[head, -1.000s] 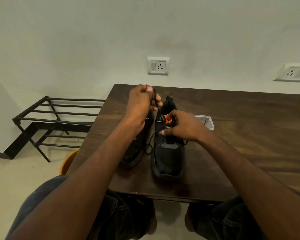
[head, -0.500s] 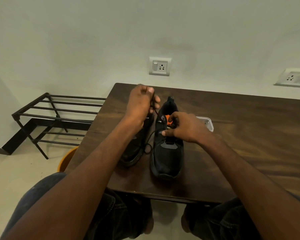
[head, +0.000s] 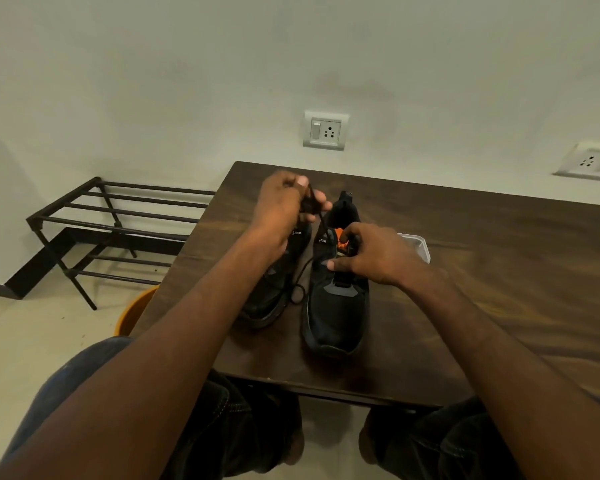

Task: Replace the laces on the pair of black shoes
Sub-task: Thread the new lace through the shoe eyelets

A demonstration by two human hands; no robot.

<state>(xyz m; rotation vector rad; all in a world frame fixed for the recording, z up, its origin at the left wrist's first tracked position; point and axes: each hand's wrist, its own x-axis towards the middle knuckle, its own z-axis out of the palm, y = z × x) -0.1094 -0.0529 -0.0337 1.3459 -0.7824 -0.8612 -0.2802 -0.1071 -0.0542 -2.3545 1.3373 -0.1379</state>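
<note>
On the near-left part of the dark table (head: pixel 499 271), our left hand (head: pixel 281 209) pinches the black lace (head: pixel 303 271) raised over the two black shoes (head: pixel 336 306); our right hand (head: pixel 374 256) grips the right shoe's eyelet area. We should pull steadily, bracing the shoe.

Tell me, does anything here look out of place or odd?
Nothing looks damaged or spilled. One black lace trails loose from the left hand down between the two black shoes, which fits relacing. The right hand rests at the right shoe's eyelets.

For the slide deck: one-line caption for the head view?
Left hand pulls black lace from right-side shoe; right hand steadies its tongue.
</note>
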